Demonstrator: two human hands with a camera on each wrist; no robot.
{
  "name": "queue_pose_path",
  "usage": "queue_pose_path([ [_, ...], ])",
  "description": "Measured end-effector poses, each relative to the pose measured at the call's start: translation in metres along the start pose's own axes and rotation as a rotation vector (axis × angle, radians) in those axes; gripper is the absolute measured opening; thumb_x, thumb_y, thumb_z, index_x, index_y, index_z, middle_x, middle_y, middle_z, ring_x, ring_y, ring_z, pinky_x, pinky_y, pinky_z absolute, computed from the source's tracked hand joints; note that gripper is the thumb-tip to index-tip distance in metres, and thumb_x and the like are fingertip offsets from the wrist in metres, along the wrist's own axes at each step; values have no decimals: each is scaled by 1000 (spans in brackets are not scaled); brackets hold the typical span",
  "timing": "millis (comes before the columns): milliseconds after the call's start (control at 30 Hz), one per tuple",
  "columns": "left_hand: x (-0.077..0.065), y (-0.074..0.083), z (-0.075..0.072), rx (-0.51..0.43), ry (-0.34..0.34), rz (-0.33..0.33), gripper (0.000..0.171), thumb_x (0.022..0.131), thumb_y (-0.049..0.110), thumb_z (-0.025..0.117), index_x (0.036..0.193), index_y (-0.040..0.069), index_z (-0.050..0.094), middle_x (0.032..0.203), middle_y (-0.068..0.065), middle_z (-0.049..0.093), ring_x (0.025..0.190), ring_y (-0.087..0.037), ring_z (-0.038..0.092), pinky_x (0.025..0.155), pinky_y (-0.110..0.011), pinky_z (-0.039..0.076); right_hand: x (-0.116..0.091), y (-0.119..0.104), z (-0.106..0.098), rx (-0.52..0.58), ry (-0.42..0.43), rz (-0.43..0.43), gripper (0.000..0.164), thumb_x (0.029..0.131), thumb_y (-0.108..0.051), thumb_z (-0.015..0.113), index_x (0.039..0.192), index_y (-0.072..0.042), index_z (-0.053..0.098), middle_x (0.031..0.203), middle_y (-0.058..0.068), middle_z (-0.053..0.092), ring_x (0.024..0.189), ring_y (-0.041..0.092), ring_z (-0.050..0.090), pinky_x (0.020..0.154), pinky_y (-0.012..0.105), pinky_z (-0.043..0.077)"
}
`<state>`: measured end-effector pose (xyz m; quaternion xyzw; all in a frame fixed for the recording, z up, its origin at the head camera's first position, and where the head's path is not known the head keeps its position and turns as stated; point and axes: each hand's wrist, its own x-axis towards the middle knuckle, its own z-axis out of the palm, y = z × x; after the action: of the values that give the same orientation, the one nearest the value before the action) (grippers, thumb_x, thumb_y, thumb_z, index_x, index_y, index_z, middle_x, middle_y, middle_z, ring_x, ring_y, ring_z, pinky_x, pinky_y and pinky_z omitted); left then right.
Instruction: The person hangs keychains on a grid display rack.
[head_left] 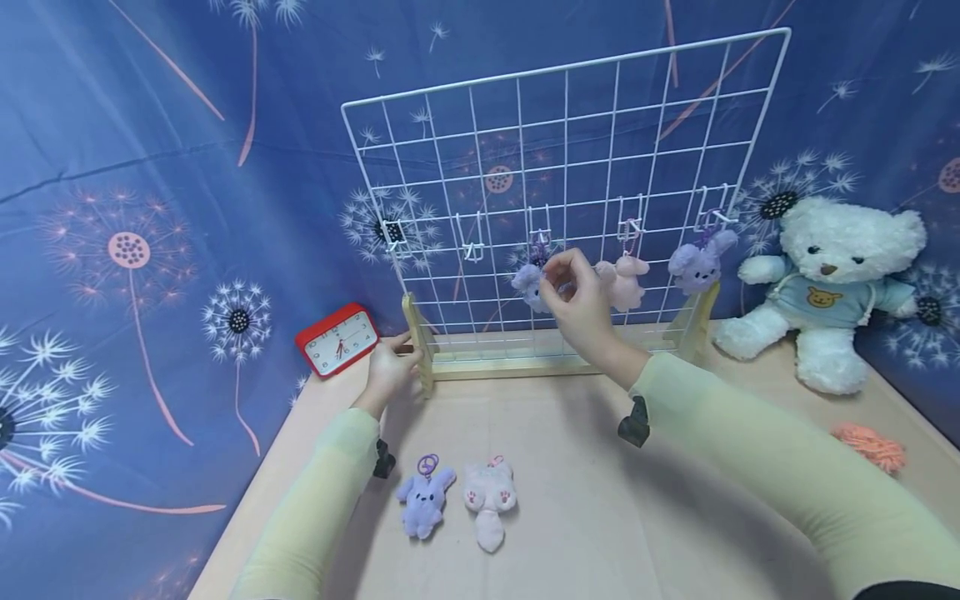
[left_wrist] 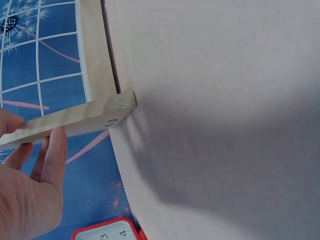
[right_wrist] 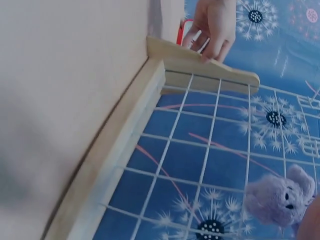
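My left hand point(head_left: 392, 369) grips the left wooden foot point(left_wrist: 75, 120) of a white wire grid rack point(head_left: 566, 150), thumb on one side, fingers on the other. At the rack's middle hook, my right hand point(head_left: 581, 304) pinches the side of a purple plush keychain point(head_left: 528, 286); part of the plush is hidden by the fingers. Right of it hang a pink plush keychain point(head_left: 624, 283) and another purple plush keychain point(head_left: 697, 268). On the table lie a purple plush keychain point(head_left: 424, 502) and a pale pink plush keychain point(head_left: 490, 504).
Two hooks at the left, including one hook point(head_left: 472, 250), hold nothing. A red clock point(head_left: 337, 340) stands beside the left foot. The white teddy bear point(head_left: 832, 283) sits right of the rack, and orange yarn point(head_left: 870, 447) lies at the table's right. Dandelion-print blue cloth point(head_left: 150, 333) hangs behind.
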<state>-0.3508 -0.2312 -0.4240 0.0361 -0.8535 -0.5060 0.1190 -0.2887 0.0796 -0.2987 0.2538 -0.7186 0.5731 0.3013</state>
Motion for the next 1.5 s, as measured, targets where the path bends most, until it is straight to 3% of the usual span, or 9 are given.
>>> queue_pose_path([
  [200, 0, -2, 1, 2, 1, -2, 49, 91, 7, 70, 139, 3, 62, 113, -24, 72, 100, -27, 67, 80, -26, 58, -15, 4, 7, 11, -42, 25, 14, 90, 13, 60, 103, 12, 55, 90, 22, 58, 80, 17, 51, 65, 19, 41],
  [433, -2, -2, 1, -10, -3, -14, 50, 91, 7, 70, 140, 2, 61, 113, -24, 71, 103, -28, 67, 82, -28, 59, -38, 53, 24, 41, -129, 87, 18, 90, 7, 65, 107, 2, 61, 92, 13, 60, 81, 18, 53, 66, 19, 42],
  [667, 0, -3, 1, -15, -5, -12, 52, 90, 7, 70, 141, 1, 60, 114, -25, 71, 102, -30, 68, 81, -29, 60, -63, 66, 34, 34, -241, 139, 19, 89, 6, 66, 106, -1, 62, 89, 7, 60, 81, 17, 55, 65, 23, 44],
  [1233, 1, 1, 0, -33, -2, -23, 54, 89, 6, 67, 142, 4, 60, 116, -24, 71, 101, -26, 67, 74, -22, 58, -123, 101, 50, -48, -680, 336, 10, 95, -11, 71, 105, -8, 72, 90, -6, 65, 86, 13, 61, 80, 28, 54],
  [1500, 0, -1, 1, -29, 1, -25, 53, 89, 6, 67, 142, 5, 60, 115, -25, 71, 100, -26, 67, 74, -22, 58, -137, 106, 52, -65, -829, 356, 11, 93, -12, 74, 103, -9, 74, 91, -10, 69, 86, 7, 61, 82, 26, 54],
])
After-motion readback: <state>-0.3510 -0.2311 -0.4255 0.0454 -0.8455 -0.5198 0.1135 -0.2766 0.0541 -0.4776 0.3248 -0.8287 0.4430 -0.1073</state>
